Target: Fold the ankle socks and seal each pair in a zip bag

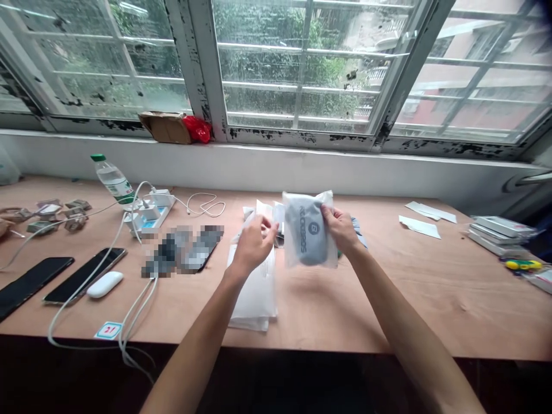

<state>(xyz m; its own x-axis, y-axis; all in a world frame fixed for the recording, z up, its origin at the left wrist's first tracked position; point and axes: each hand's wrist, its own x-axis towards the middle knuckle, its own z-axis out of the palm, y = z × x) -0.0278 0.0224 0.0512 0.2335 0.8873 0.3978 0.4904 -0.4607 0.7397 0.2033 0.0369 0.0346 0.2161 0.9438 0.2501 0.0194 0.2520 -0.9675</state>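
1. Holding a frosted bag by its right edge in the right hand, just right of the frame's center, raised over the table, with a dark grey item showing through.
2. Half-curling the fingers of the left hand just left of the bag, apart from it; impossible to tell whether gripping anything.
3. Below the left hand, near the lower center, overlapping with the white sleeves.
4. At far left, standing near the power strip with the bottle.
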